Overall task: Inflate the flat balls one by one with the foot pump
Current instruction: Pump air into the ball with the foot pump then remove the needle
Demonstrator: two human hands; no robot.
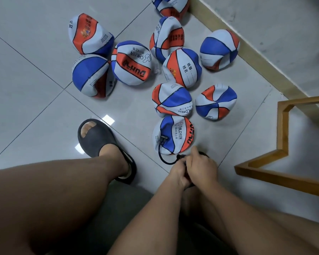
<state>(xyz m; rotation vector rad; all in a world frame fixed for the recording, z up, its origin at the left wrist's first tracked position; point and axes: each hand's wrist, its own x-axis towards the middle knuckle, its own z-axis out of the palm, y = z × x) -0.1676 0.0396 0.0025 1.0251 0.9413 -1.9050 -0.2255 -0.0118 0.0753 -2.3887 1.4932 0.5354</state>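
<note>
A corner of an indoor room — most likely a home.
Glossy grey floor tiles (35,52) run to a wooden skirting (256,57) under a plain pale wall (284,24); a bare wooden frame (282,129) stands on the floor, and a foot wears a soft dark slipper (98,138) — house footwear.

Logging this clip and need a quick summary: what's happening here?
A seated person grips the mostly hidden foot pump with the left hand and right hand, low over the tiled floor. Its black hose is plugged into the nearest ball, which looks flat. Nine more flat balls lie beyond it.
</note>
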